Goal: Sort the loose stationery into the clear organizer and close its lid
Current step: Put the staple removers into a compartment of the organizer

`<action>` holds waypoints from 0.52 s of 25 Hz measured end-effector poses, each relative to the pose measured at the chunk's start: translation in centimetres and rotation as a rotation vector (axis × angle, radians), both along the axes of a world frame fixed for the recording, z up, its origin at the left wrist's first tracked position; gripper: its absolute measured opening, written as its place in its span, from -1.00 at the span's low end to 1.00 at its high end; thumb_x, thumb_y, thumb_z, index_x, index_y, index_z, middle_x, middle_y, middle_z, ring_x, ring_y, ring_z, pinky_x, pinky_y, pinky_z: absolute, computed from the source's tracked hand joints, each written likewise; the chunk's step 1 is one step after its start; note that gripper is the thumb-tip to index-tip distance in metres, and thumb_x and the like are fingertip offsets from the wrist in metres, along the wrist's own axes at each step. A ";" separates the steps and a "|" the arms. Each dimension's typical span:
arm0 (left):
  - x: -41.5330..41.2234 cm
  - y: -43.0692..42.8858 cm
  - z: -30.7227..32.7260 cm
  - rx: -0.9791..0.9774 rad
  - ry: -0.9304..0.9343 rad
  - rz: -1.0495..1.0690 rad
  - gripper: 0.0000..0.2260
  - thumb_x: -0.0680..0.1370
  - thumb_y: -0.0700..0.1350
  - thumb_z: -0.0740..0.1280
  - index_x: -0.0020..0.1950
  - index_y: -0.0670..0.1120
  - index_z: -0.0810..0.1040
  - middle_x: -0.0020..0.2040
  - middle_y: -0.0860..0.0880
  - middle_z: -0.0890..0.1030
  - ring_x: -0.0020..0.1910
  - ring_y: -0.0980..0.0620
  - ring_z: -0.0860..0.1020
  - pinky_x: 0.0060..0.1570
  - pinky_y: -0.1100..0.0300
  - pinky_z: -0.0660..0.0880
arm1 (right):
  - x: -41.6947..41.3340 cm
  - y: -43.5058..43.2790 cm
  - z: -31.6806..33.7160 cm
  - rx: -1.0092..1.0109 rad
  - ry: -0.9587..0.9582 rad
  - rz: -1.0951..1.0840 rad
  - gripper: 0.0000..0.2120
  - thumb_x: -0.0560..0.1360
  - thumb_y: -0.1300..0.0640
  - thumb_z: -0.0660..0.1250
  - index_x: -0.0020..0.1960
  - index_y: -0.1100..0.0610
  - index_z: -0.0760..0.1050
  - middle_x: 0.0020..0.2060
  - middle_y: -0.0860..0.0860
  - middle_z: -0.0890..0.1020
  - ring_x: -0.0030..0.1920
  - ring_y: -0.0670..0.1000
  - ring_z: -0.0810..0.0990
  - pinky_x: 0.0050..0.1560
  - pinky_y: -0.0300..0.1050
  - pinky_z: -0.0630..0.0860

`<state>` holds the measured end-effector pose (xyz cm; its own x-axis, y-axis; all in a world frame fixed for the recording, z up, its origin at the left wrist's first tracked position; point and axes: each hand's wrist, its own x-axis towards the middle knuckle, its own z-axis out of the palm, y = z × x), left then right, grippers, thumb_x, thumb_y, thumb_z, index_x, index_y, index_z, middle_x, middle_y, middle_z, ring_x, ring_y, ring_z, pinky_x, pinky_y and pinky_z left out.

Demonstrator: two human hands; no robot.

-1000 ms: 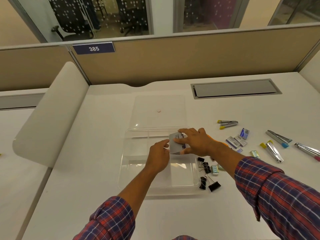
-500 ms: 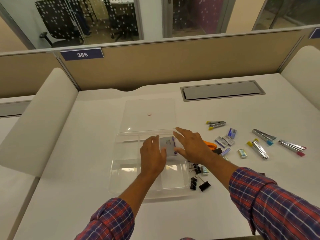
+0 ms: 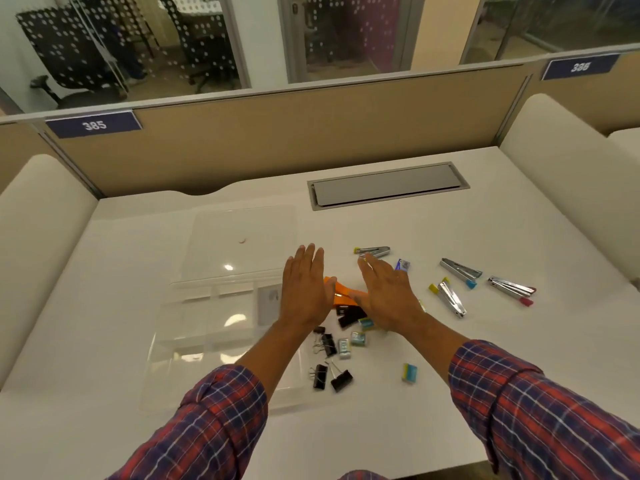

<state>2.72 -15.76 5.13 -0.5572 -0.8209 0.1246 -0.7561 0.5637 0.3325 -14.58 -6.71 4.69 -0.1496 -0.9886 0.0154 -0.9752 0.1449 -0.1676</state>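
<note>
Single head-worn view, looking forward and down (wide-angle), close over the white desk (image 3: 450, 341)

Warm, even overhead light keeps the white surface (image 3: 450, 358) bright, and shadows there are faint and soft. Small glare spots sit on the clear organizer (image 3: 207, 341) and its lid (image 3: 242, 223) (the plastic nearly vanishes otherwise). The left hand (image 3: 304, 289) and right hand (image 3: 388, 296) look slightly smeared. The partition (image 3: 277, 140) bows toward the frame edges, and the room behind the glass (image 3: 173, 46) is dimmer.
</note>
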 end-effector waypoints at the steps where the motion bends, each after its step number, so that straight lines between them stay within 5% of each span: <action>1: -1.3 0.0 -0.3 0.011 -0.009 -0.017 -0.41 0.69 0.07 0.22 0.65 -0.13 0.17 0.67 -0.15 0.17 0.67 -0.12 0.07 0.62 -0.04 -0.03 | -1.4 0.6 -0.1 0.011 -0.032 -0.049 -0.30 0.58 -0.25 0.25 0.58 0.07 0.14 0.56 0.17 0.28 0.51 0.20 0.31 0.34 0.33 0.37; 5: -6.5 -0.2 -1.7 0.079 -0.079 -0.067 -0.40 0.69 0.08 0.21 0.66 -0.11 0.13 0.68 -0.13 0.13 0.67 -0.11 0.06 0.62 -0.02 0.00 | -7.3 3.8 -2.0 0.052 -0.121 -0.251 -0.34 0.64 -0.24 0.09 0.62 0.05 0.08 0.62 0.05 0.13 0.58 0.11 0.16 0.47 0.21 0.22; 13: -13.1 -2.4 -2.6 0.175 -0.204 -0.105 -0.43 0.71 -0.06 0.21 0.67 -0.14 0.09 0.69 -0.13 0.10 0.66 -0.11 0.08 0.62 0.02 0.08 | -12.7 8.5 -4.1 0.059 -0.227 -0.336 -0.33 0.60 -0.15 0.28 0.59 0.12 0.18 0.55 0.13 0.26 0.54 0.16 0.23 0.46 0.09 0.25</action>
